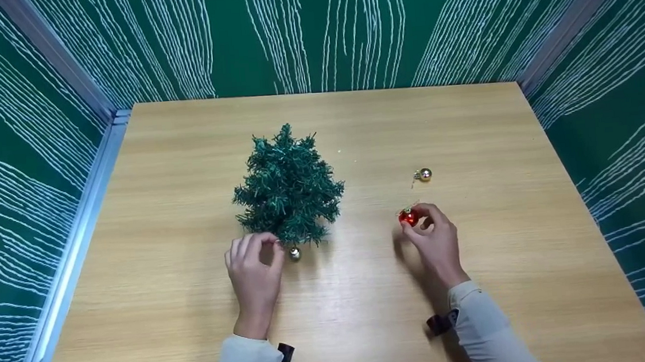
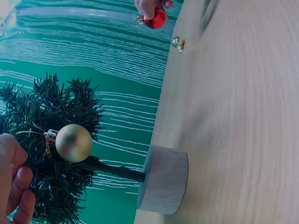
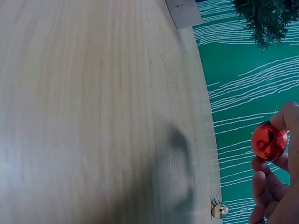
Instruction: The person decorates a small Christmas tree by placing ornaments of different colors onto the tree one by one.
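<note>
A small green artificial Christmas tree (image 1: 288,186) stands on the table, its round pale base (image 2: 163,179) visible in the left wrist view. At its lower front edge, my left hand (image 1: 254,275) pinches thumb and forefinger together at the thin loop of a gold Christmas bauble (image 2: 74,143). The bauble hangs against the branches, just right of those fingertips. Further right, my right hand (image 1: 435,241) holds a shiny red Christmas bauble (image 3: 269,141) above the table between thumb and fingers. Its cap and loop point away from the palm.
Another gold bauble (image 1: 425,174) lies on the table (image 1: 367,315) beyond my right hand, with its loop beside it. Green walls with white streaks enclose the table at the back and both sides. A metal rail (image 1: 68,241) runs along the left edge.
</note>
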Demonstrator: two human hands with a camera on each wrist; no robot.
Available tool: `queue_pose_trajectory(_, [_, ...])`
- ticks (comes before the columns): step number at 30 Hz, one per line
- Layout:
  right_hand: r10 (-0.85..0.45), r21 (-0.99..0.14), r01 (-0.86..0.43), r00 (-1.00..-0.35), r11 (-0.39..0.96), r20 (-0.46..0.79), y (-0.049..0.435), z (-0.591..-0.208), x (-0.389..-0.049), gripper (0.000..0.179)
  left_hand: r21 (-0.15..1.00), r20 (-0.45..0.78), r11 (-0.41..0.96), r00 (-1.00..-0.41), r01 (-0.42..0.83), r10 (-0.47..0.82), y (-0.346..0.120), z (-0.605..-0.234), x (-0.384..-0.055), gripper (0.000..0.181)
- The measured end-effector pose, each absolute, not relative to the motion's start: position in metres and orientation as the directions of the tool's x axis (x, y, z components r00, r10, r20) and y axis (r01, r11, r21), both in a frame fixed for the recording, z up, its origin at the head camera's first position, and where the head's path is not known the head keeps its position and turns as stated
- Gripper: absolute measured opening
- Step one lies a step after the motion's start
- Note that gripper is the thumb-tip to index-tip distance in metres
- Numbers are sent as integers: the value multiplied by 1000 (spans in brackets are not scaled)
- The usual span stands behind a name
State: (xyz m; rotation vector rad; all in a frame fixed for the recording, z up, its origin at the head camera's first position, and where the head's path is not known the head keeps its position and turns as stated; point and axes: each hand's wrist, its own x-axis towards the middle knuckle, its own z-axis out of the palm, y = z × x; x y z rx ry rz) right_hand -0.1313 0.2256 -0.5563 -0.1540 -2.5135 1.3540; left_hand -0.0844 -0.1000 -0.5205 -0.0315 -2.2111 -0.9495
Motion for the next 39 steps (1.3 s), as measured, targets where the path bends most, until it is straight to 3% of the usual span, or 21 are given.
queue_pose_trajectory(39, [127, -829, -249, -926, 500, 355, 191, -548, -110, 34, 630, 622, 738, -726, 242, -293, -115, -520, -89, 12])
